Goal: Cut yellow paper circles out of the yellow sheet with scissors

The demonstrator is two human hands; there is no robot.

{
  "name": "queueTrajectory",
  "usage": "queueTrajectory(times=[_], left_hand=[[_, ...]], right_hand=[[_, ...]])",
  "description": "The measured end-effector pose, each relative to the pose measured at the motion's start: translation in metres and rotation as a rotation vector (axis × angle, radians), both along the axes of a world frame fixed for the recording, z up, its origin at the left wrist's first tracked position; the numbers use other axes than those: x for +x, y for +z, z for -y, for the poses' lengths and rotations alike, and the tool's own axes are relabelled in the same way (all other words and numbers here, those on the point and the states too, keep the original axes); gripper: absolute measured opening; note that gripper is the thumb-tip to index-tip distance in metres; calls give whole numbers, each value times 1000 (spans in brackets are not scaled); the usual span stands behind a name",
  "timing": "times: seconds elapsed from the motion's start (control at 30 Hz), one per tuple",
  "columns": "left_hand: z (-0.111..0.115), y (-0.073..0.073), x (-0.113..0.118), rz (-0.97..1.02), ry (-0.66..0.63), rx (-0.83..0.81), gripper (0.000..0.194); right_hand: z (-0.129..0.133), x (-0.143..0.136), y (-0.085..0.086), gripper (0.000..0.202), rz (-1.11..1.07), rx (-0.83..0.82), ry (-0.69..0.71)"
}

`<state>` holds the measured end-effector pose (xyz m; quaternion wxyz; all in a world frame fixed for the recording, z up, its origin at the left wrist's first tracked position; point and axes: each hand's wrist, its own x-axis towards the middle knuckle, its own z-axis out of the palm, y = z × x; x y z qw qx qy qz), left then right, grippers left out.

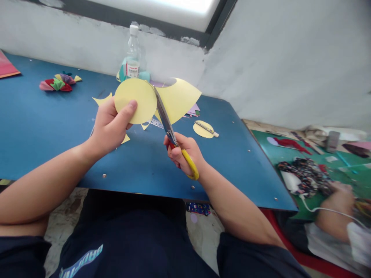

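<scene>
My left hand [111,123] pinches a round yellow paper disc [139,94], its thumb lying on the front face. In my right hand [185,152] is a pair of scissors [166,119] with yellow and red handles, fingers wrapped round them. The blades point up and lie along the right edge of the disc. To the right of the blades spreads a yellow paper offcut [179,98] with a curved notch; whether it still joins the disc cannot be made out. Yellow scraps [126,139] lie on the blue table [139,164] below my left hand.
A plastic bottle [133,52] stands by the wall. Colourful folded paper [59,83] lies at the left. Right of the scissors, another yellow disc [201,130] has a slim tool on it. At a green table [268,144] on the right, a person's arm [337,210] rests.
</scene>
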<state>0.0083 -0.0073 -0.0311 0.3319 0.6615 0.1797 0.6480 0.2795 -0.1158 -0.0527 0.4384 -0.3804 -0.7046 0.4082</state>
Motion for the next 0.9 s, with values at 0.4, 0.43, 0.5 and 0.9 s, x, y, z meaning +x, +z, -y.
queueTrajectory(times=[0.4,0.43,0.5,0.9], left_hand=[[2,10,8,80,-2,93,62],[2,10,8,74,-2,84,62],[2,10,7,62,-4,68,62],[8,11,7,6,48,-25,68]], right_hand=[[2,-1,4,86,13,-21,-11],[2,0,3,86,12,-20,-10],[2,0,3,85,8,-18,-10],[2,-1,3,88,24,-47,-12]])
